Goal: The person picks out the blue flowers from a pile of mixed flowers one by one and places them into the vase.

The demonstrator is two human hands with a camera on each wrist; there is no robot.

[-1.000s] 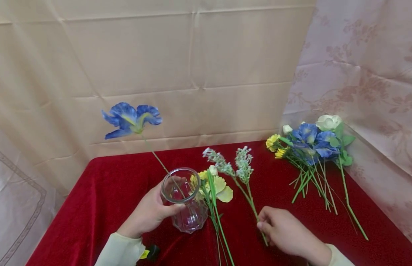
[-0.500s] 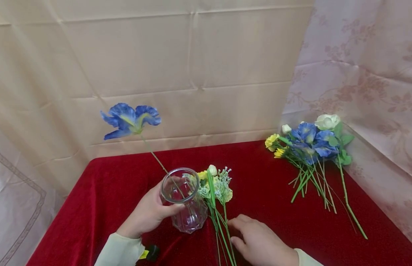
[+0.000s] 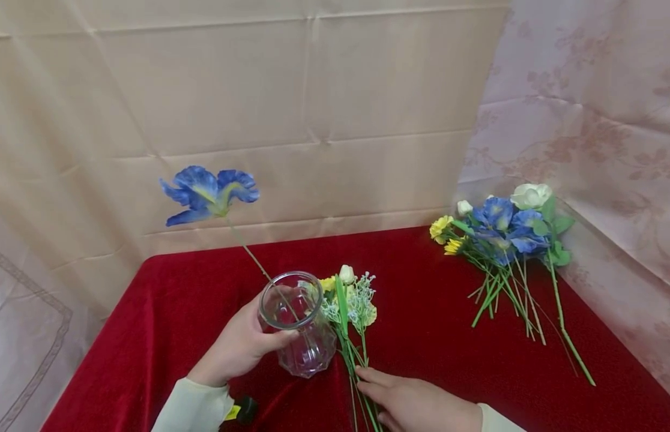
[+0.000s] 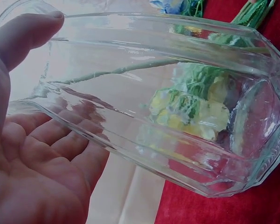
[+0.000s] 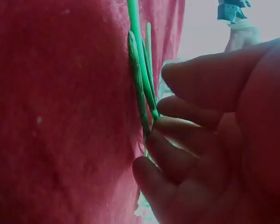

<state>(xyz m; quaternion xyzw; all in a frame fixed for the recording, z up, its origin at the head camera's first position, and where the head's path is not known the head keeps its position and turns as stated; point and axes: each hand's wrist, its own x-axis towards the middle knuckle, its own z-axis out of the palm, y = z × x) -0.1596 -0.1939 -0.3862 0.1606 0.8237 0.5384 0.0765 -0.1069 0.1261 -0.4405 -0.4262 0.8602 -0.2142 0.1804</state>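
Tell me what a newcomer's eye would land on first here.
Probably the lone blue flower, rising at a slant from the clear glass jar in the left hand. Next, perhaps, the mixed flower bunch at the far right of the red table, then the right hand touching green stems beside the jar.

"Where did the head camera look from?"

"From my head, forward and down, far enough back to frame my left hand [image 3: 245, 342], my right hand [image 3: 416, 401], the red cloth [image 3: 448, 324] and the backdrop [image 3: 313, 90]."

"And the left wrist's?"

"Close up, facing across that hand at the glass vase [image 3: 310, 355], which lay sideways in that view. The head view shared the vase."

"The right wrist's?"

"Very near too, looking toward my fingers [image 5: 175, 161], with cloth filling its left side. It shared the green stems [image 5: 143, 60] with the head view."
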